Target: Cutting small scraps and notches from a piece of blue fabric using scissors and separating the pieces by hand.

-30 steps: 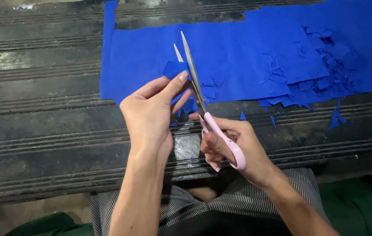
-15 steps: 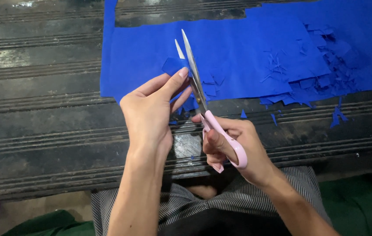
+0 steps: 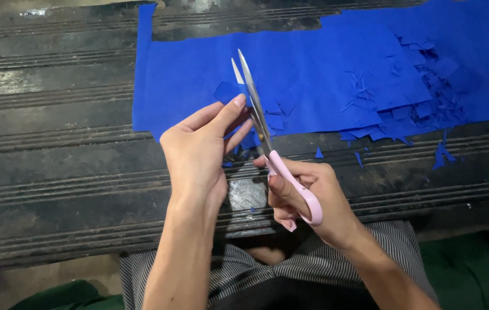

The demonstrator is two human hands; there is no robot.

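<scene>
Now left hand point(image 3: 196, 152) pinches blue scrap point(image 3: 228, 92); right hand point(image 3: 305, 198) grips part-open scissors point(image 3: 256, 109).

Blue fabric point(image 3: 313, 69), pink-handled scissors point(image 3: 273, 155), grey striped trousers point(image 3: 313, 270)

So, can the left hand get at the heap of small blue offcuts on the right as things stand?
Probably not directly. The left hand holds a small blue piece at the scissors, and the right hand with the scissors lies between it and the heap of offcuts.
</scene>
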